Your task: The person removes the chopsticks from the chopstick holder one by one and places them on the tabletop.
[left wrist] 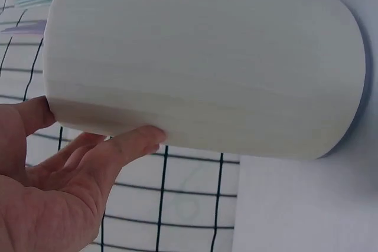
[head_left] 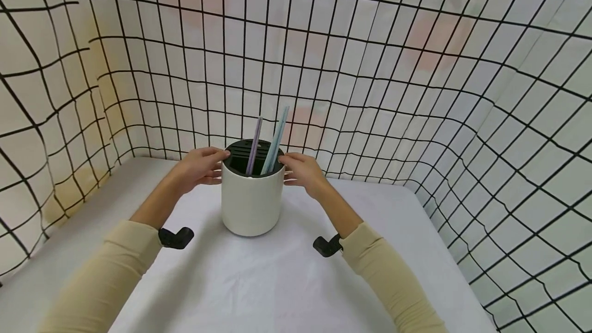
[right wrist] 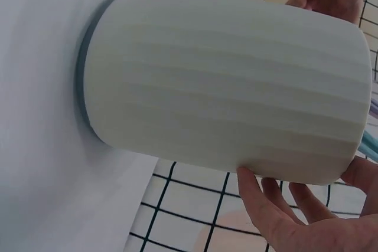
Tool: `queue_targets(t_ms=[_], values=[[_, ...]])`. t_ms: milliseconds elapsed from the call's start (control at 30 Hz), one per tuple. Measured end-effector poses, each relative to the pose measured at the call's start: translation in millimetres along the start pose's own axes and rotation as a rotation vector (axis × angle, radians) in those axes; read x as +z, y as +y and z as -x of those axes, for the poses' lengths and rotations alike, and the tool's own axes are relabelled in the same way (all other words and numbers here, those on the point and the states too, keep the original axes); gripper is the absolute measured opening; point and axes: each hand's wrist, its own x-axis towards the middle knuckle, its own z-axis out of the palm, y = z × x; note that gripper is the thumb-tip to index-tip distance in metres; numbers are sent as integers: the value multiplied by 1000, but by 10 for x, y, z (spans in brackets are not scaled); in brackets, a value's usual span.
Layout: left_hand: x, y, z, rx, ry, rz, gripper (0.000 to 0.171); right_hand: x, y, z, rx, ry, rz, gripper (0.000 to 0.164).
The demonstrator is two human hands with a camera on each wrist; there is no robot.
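Observation:
A white, round pen holder (head_left: 252,204) with a black slotted top insert (head_left: 240,157) stands upright on the white table. A purple stick (head_left: 254,145) and light-blue sticks (head_left: 276,140) lean out of its open compartment; their lower ends are hidden inside. My left hand (head_left: 200,168) holds the holder's left side, thumb at the rim and fingers against the wall. On the opposite side my right hand (head_left: 305,171) holds it likewise, thumb on the upper edge. In both wrist views the holder's smooth wall (left wrist: 201,57) fills most of the picture, with fingertips touching it.
Black wire grid panels (head_left: 324,55) rise behind and at both sides of the table (head_left: 259,281), with pale cloth behind them. A small black device (head_left: 176,238) sits at the left wrist, another (head_left: 327,245) at the right.

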Motion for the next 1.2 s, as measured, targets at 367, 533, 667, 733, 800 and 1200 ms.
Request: queue_targets(t_ms=[367,533,667,733,800,1200], values=[[470,86,-125,-7,28,-7,58,-469,100,140,12,12,36,42],[655,112,-149,4,30,8,55,-642,176,213,4,14,32,45],[750,129,-159,16,22,12,52,-736,209,257,-5,17,35,47],[772,136,-161,22,18,12,51,-765,219,268,-15,11,31,47],[783,140,-165,24,18,3,51,-784,233,270,-26,1,25,47],[802,96,-233,102,4,-1,46,-811,337,253,-86,31,24,50]])
